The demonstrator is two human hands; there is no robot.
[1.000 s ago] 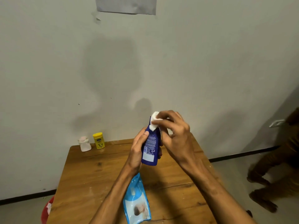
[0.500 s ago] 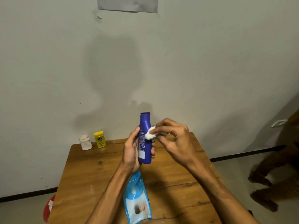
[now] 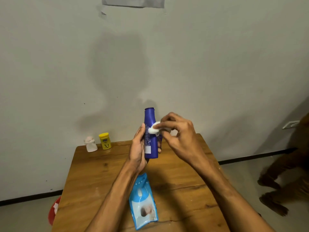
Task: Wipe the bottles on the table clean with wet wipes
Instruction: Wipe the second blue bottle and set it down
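Left hand (image 3: 138, 151) grips bottle (image 3: 149, 118); wipe (image 3: 153, 130) — pressed.

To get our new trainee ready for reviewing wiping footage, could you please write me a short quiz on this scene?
1. True or false: the blue bottle stands on the table.
2. What does the right hand press against the blue bottle? A) a sponge B) a white wipe C) a bottle cap
3. How many other containers stand at the table's far left corner?

Key:
1. False: the left hand holds it in the air above the table.
2. B.
3. Two: a yellow bottle and a white bottle.
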